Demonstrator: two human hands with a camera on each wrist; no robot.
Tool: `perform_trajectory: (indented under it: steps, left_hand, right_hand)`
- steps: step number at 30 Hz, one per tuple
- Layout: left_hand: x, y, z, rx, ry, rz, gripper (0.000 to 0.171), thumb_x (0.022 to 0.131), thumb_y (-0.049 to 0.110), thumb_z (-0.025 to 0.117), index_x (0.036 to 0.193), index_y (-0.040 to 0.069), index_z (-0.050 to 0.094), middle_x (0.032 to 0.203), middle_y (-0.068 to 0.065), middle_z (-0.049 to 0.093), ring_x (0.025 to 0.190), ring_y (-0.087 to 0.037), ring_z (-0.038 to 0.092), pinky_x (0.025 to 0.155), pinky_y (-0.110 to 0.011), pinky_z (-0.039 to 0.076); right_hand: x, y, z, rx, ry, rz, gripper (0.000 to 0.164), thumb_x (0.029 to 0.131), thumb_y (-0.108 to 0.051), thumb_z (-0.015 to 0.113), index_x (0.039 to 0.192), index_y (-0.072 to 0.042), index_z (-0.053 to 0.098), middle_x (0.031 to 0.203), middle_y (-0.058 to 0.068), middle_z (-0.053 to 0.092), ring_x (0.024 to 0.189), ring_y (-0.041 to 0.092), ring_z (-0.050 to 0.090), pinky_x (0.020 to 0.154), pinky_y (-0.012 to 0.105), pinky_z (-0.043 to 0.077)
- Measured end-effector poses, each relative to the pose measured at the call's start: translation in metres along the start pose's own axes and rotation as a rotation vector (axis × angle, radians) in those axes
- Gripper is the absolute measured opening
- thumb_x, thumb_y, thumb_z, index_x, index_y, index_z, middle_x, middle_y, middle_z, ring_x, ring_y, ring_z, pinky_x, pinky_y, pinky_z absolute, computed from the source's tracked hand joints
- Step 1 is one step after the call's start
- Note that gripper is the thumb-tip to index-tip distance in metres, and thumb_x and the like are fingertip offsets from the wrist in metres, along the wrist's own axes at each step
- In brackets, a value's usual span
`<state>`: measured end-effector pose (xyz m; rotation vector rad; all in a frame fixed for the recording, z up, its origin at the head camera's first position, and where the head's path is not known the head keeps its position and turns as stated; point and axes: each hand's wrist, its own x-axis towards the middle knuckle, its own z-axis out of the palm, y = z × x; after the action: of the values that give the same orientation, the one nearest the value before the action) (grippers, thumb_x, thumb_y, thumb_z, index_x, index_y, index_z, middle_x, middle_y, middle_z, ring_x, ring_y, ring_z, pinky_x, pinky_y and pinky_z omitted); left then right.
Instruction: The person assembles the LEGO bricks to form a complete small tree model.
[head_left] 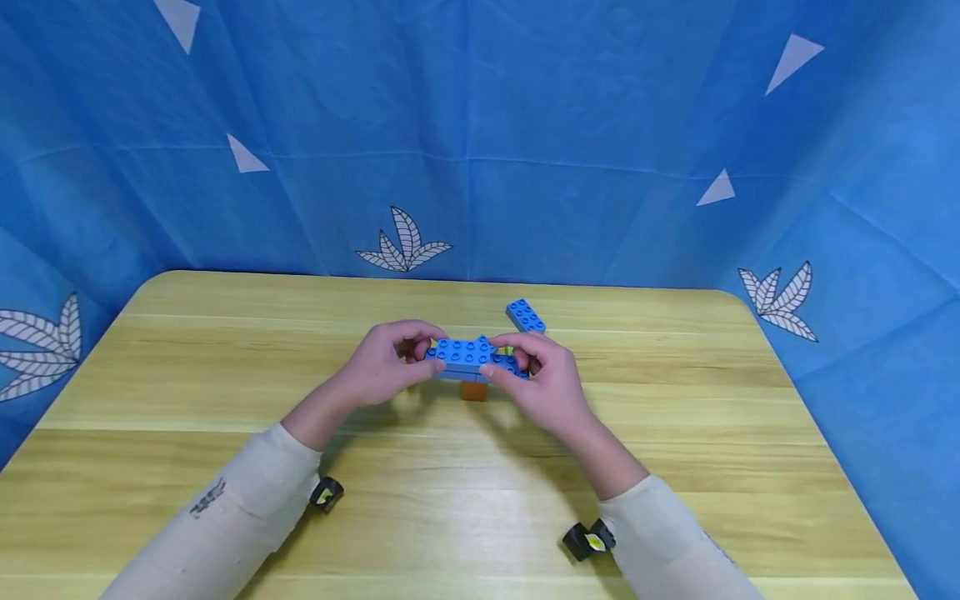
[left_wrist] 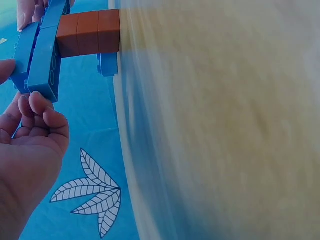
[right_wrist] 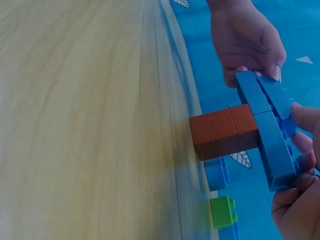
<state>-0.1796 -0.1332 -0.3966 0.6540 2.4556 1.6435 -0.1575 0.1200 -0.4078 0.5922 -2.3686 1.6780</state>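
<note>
A blue curtain [head_left: 480, 108] stands behind a wooden table [head_left: 675, 433]; two pale sleeves, left [head_left: 225, 508] and right [head_left: 667, 533], reach in from 7 and 5 o'clock. The left hand [head_left: 386, 367] is at 9 o'clock of the stack [right_wrist: 265, 135], the right hand [head_left: 551, 379] between 3 and 4. Both pinch the top brick [head_left: 462, 356], thumbs on the near side, other fingers curled behind or by the ends of the blue row [right_wrist: 272, 150] beneath. That row, two bricks end to end, sits on an orange column [right_wrist: 220, 132] of three, which seems to stand mid-table.

The step looks like fitting the top brick across the row's seam: the wrist views show a slanting gap, so it seems not yet seated. The next move likely calls for lining up studs, then even downward pressure.

A loose blue brick [head_left: 525, 315] lies at 1 o'clock; a green brick [right_wrist: 221, 212] is partly hidden at 3. Dark lettering [head_left: 207, 497] on the left sleeve is unreadable; no brand can be made out.
</note>
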Motion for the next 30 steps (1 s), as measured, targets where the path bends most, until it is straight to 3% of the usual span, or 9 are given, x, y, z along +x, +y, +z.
perform_trajectory:
  steps: [7, 11, 16, 21, 27, 30]
  left_hand:
    - [0.000, -0.003, 0.001, -0.024, 0.008, -0.027, 0.025, 0.091, 0.014, 0.075, 0.115, 0.008, 0.072, 0.085, -0.010, 0.052, 0.081, -0.026, 0.051, 0.069, -0.034, 0.040]
    - [0.000, -0.004, 0.001, -0.026, 0.008, -0.017, 0.025, 0.091, 0.015, 0.075, 0.115, 0.008, 0.072, 0.085, -0.010, 0.052, 0.082, -0.026, 0.050, 0.069, -0.034, 0.040]
    - [0.000, -0.002, 0.001, -0.011, 0.008, 0.009, 0.025, 0.091, 0.014, 0.076, 0.115, 0.008, 0.073, 0.084, -0.009, 0.052, 0.081, -0.026, 0.050, 0.068, -0.033, 0.040]
    - [0.000, -0.002, 0.001, 0.011, 0.006, 0.026, 0.025, 0.090, 0.015, 0.077, 0.114, 0.009, 0.073, 0.083, -0.008, 0.053, 0.080, -0.026, 0.050, 0.066, -0.032, 0.040]
    - [0.000, -0.002, 0.000, 0.010, 0.004, 0.018, 0.024, 0.090, 0.015, 0.077, 0.113, 0.008, 0.074, 0.083, -0.009, 0.052, 0.078, -0.026, 0.049, 0.066, -0.032, 0.039]
    - [0.001, -0.002, 0.000, 0.024, 0.000, 0.021, 0.025, 0.089, 0.015, 0.077, 0.113, 0.008, 0.074, 0.082, -0.009, 0.052, 0.077, -0.025, 0.049, 0.065, -0.033, 0.038]
  right_hand:
    - [0.000, 0.001, 0.002, 0.039, -0.003, 0.061, 0.025, 0.085, -0.013, 0.082, 0.109, -0.011, 0.075, 0.074, 0.010, 0.041, 0.059, 0.021, 0.031, 0.054, 0.028, 0.026]
    - [0.000, -0.001, 0.002, 0.046, -0.009, 0.069, 0.026, 0.085, -0.006, 0.080, 0.110, -0.004, 0.073, 0.074, 0.017, 0.040, 0.058, 0.021, 0.029, 0.055, 0.028, 0.025]
    - [0.001, -0.023, -0.002, 0.063, -0.028, 0.061, 0.024, 0.085, 0.003, 0.077, 0.108, 0.006, 0.071, 0.075, 0.028, 0.039, 0.058, 0.022, 0.028, 0.056, 0.027, 0.026]
    - [0.000, -0.037, -0.004, 0.062, -0.035, 0.064, 0.022, 0.084, 0.005, 0.077, 0.105, 0.007, 0.071, 0.075, 0.031, 0.039, 0.058, 0.022, 0.028, 0.056, 0.026, 0.026]
    - [0.002, -0.041, -0.005, 0.024, -0.041, 0.052, 0.022, 0.083, 0.005, 0.078, 0.105, 0.007, 0.072, 0.074, 0.032, 0.041, 0.060, 0.020, 0.031, 0.058, 0.028, 0.028]
    - [0.005, -0.026, -0.004, -0.019, -0.050, 0.053, 0.024, 0.082, 0.002, 0.080, 0.105, 0.005, 0.073, 0.073, 0.027, 0.043, 0.061, 0.021, 0.033, 0.058, 0.029, 0.028]
